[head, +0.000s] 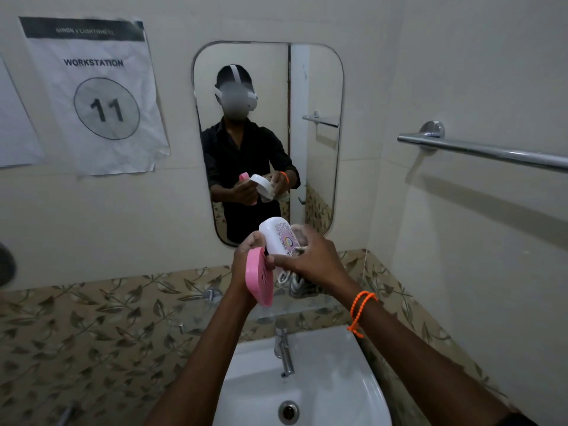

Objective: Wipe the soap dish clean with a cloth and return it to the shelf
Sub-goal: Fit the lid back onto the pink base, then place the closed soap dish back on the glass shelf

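A white ceramic washbasin point(335, 392) with a chrome tap point(284, 352) stands below, and a rounded wall mirror point(319, 142) hangs above it; the mirror reflects the person at the basin. On the left wall a crumpled paper sign point(92, 93) reads "WORKSTATION 11". A chrome towel rail point(485, 150) runs along the right wall. In front of the mirror, above the tap, the left hand point(246, 269) grips two parts of the soap dish together: the white oval plastic cover point(275, 238), which has a printed pattern, and the pink perforated plastic tray point(259, 279). The right hand point(316, 256) has fingers curled around a whitish patterned cloth point(292, 279) and presses it on the white cover. An orange beaded bracelet point(361, 310) is on the right wrist.
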